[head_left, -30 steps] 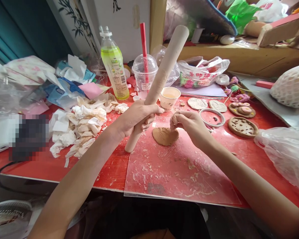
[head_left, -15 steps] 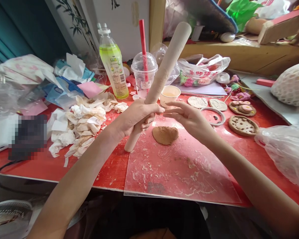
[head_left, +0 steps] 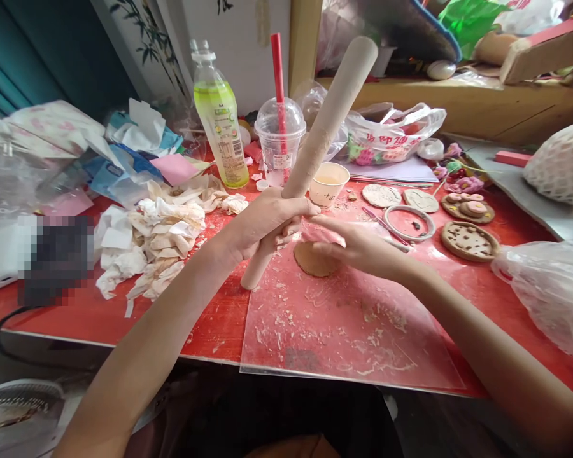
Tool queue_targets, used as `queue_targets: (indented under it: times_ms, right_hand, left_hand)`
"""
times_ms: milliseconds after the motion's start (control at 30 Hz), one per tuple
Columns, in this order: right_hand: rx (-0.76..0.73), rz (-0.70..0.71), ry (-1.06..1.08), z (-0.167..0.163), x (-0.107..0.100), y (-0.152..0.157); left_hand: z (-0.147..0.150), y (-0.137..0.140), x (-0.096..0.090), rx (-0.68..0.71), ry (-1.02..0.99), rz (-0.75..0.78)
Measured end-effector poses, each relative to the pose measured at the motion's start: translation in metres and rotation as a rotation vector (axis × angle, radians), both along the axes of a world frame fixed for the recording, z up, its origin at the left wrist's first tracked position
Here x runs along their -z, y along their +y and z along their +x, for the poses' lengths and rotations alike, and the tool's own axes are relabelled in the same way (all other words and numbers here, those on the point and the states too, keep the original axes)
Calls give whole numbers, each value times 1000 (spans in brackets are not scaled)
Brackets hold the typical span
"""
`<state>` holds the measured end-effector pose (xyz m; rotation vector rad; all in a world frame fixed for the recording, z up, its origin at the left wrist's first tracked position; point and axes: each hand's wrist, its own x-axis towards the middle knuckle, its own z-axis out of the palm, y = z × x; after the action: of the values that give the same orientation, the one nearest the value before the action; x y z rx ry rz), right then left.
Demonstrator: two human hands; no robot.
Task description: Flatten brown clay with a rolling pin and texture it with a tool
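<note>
My left hand (head_left: 273, 217) is wrapped round a pale rolling pin (head_left: 332, 114), which slants up to the right; its lower end is near the edge of the clear plastic sheet (head_left: 325, 337). A flat piece of brown clay (head_left: 314, 262) lies on that sheet. Over the clay's right side is my right hand (head_left: 358, 245), fingers apart and stretched toward my left hand, with nothing held. Its thumb overlaps the clay; whether it touches cannot be made out. Behind my right hand lie a ring (head_left: 409, 222) and a thin tool (head_left: 386, 228).
A paper cup (head_left: 328, 184), a plastic cup with a red straw (head_left: 273, 143) and a green drink bottle (head_left: 221, 133) stand behind. Crumpled tissues (head_left: 160, 232) lie left. Decorated clay discs (head_left: 470, 240) and a plastic bag (head_left: 549, 286) are at the right.
My right hand has come down and toward me, from beside my left hand to over the clay. The left hand still grips the rolling pin in nearly the same place.
</note>
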<state>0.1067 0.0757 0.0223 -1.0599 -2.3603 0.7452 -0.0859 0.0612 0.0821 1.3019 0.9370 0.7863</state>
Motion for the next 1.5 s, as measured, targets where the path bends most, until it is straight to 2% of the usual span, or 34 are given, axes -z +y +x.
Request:
queue_targets:
  times_ms: [67, 100, 167, 233, 333, 500, 667, 767, 900, 1067, 1200, 1333, 1500]
  right_hand:
    - [-172, 3, -58, -2, 2, -3]
    - [-195, 14, -62, -3, 4, -4]
    - [-128, 26, -19, -3, 9, -2]
    - [1, 20, 80, -2, 13, 2]
    - [112, -31, 251, 0, 11, 6]
    - [103, -199, 387, -5, 7, 1]
    - [127, -295, 429, -12, 10, -5]
    - [124, -265, 427, -12, 6, -6]
    - [152, -243, 388, -12, 2, -9]
    - [182, -249, 476, -12, 3, -10]
    - [219, -300, 485, -10, -1, -12]
    - [239, -320, 513, -10, -2, -11]
    - [226, -390, 656, -11, 6, -6]
  left_hand:
    - [1, 0, 0, 0, -8, 3]
    - [1, 0, 0, -1, -11, 0]
    - [2, 1, 1, -9, -22, -1]
    - [3, 1, 3, -30, -50, 14]
    - [3, 1, 2, -71, -130, 59]
    - [6, 1, -3, -162, -346, 202]
    - [31, 12, 3, -300, -526, 328]
    - [45, 17, 6, -251, -515, 314]
    - [48, 19, -2, -211, -538, 366]
    - [50, 16, -4, -139, -500, 345]
    - [55, 11, -4, -202, -603, 406]
    - [58, 9, -4, -120, -533, 365]
    - [57, 14, -5, -201, -631, 467]
